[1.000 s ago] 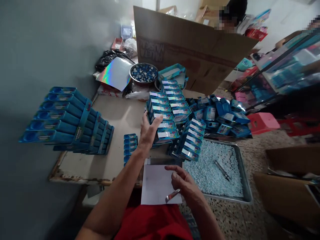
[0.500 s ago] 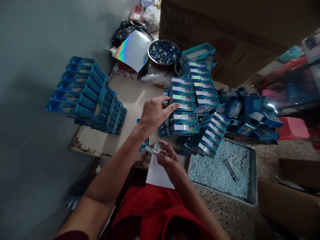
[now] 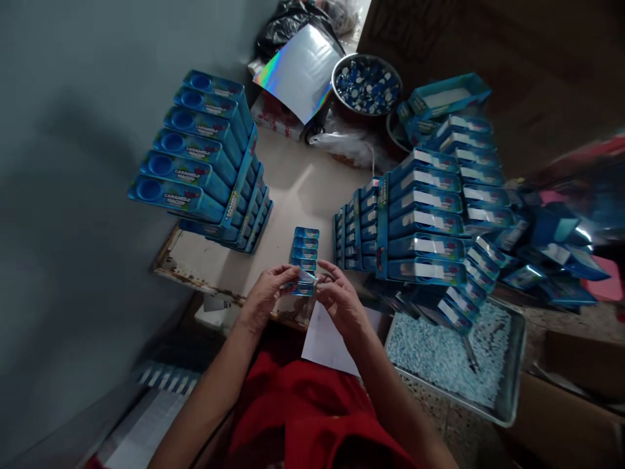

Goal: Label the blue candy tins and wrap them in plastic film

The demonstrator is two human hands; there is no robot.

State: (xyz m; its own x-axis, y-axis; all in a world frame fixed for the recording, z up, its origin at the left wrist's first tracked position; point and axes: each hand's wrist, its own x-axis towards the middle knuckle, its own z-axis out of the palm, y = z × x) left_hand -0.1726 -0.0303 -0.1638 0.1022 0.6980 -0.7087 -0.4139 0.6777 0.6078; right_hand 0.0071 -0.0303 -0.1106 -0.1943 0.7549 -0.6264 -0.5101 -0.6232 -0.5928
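Note:
Near the table's front edge, my left hand and my right hand meet over a short row of small blue boxes. Between them is a small clear strip, pinched at its left end by my left fingertips and at its right end by my right fingers. A white sheet of paper lies below my right hand. Stacked blue boxes with white labels stand to the right, and another tall stack of blue boxes stands to the left.
A metal bowl of blue and white discs and a shiny silver sheet are at the back. A tray of pale blue pellets with a metal tool lies at the right. Loose blue boxes are piled beyond it.
My left hand has come away from the right stack and down to my right hand, and now grips the strip too. The view has shifted, showing the small row of boxes.

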